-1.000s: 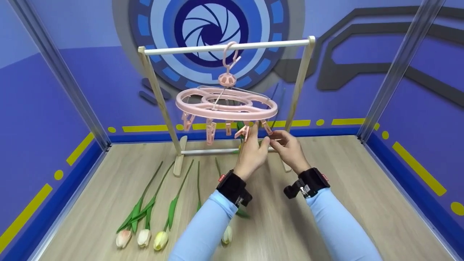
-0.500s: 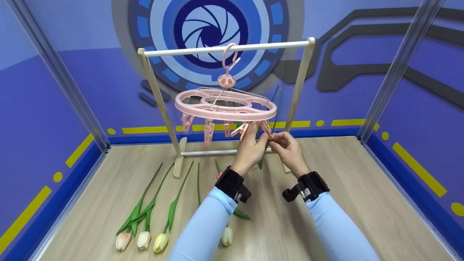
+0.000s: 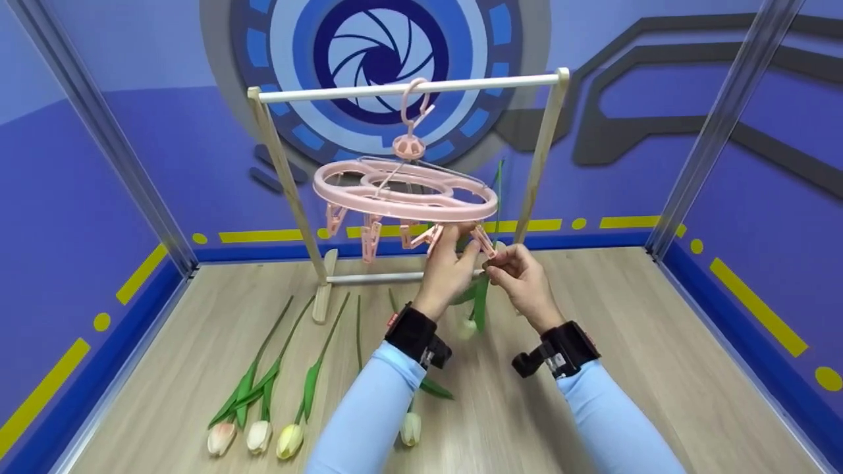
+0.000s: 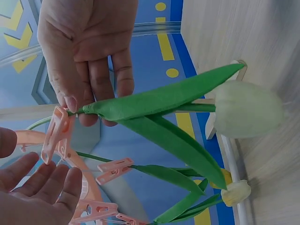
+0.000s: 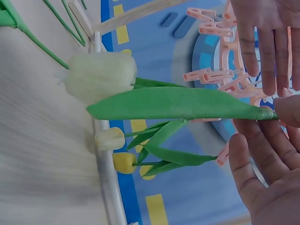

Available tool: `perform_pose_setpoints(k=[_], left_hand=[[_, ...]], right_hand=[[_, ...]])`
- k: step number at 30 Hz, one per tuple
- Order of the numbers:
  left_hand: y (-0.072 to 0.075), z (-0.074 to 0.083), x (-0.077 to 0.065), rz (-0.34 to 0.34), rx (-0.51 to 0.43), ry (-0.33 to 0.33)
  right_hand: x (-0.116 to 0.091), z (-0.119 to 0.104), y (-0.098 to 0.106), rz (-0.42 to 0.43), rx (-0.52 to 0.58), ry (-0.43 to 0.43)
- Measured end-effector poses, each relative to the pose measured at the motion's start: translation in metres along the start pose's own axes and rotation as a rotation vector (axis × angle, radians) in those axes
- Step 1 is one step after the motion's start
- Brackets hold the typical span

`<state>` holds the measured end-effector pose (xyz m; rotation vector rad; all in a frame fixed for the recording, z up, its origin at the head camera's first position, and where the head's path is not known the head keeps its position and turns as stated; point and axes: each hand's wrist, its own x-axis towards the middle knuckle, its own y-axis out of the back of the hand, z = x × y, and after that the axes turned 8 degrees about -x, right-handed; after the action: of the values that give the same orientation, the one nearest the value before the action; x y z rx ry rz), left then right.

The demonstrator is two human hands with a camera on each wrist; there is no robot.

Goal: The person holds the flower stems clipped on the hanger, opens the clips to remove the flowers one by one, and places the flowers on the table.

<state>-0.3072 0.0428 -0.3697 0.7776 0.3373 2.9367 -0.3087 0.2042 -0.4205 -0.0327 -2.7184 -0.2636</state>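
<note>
The right hand [image 3: 527,283] pinches a white tulip [image 5: 101,77] by its stem [image 4: 80,110]. Beside the loose left hand [image 3: 449,273] is a pink peg [image 4: 64,135].

right hand [image 5: 272,173] pinches a pale tulip [image 5: 101,77] by its stem [image 5: 275,117]; a cream tulip [image 5: 110,139] and a yellow tulip [image 5: 124,163] appear beyond.

There are one left hand [image 3: 451,271], one right hand [image 3: 527,286], two black wristbands [image 3: 412,330], one rack [image 3: 329,93], one round pink hanger [image 3: 405,209] and at least five pink clips [image 3: 371,232]. Near left lie five green stems [image 3: 359,322], four blooms [image 3: 259,437] showing. Farther off are three tulips [image 5: 101,72]: two white, one yellow.
</note>
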Motion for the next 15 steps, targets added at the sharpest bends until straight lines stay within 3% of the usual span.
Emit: perform_pose_setpoints(k=[9,15], left_hand=[[0.008,-0.006,-0.007,0.07,-0.059,-0.137],[0.015,-0.006,-0.016,0.054,-0.097,-0.101]], right_hand=[[-0.014,-0.003,-0.006,-0.059,0.018,0.051],[-0.023,-0.004,-0.011,-0.083,-0.009,0.093]])
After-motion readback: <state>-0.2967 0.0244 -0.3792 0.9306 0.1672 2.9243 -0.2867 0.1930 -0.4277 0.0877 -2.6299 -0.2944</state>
